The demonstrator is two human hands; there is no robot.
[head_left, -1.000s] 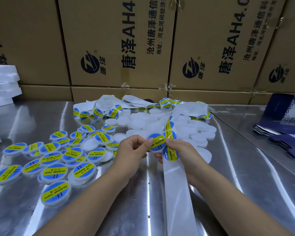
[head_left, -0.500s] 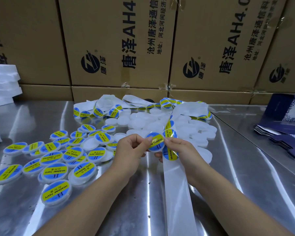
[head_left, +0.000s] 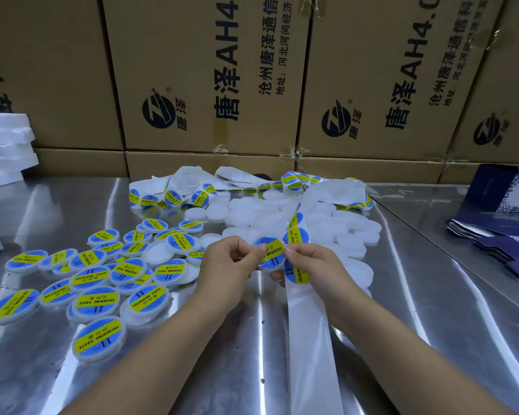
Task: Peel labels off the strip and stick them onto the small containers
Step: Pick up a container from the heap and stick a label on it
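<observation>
- Left hand point(head_left: 231, 265): raised above the desk point(head_left: 417, 310), fingers curled. Thumb and forefinger pinch the left edge of a round blue-and-yellow label point(head_left: 271, 253).
- Right hand point(head_left: 318, 271): fingers curled, with thumb and forefinger pinching the right edge of the same label. Other fingertips show just below the label.
- Label: held face up between the two hands, near the centre of the view, and printed "SOLDERING". Whether a container lies behind it cannot be told.
- Strip point(head_left: 310, 339): a white backing ribbon that runs from the lower edge of the view up the desk. It passes under the right hand and goes on into the pile behind. One label sits on it just above the right hand and another just beside the held label, lower down.
- Labelled containers point(head_left: 98, 338): flat, round and white, each topped with a blue-and-yellow label. They lie scattered and partly overlapping on the desk to the left of the hands.
- Plain containers point(head_left: 252, 217): white and unlabelled, heaped behind the hands.
- Loose strip point(head_left: 174, 190): coils of ribbon, some bearing labels, lying at the far side of the heap.
- Cardboard boxes point(head_left: 210, 70): stacked along the back edge, printed with dark characters.
- Foam slabs point(head_left: 3, 145): white, stacked at far left.
- Dark blue packets point(head_left: 498, 235): fanned out at far right, well apart from the hands.
</observation>
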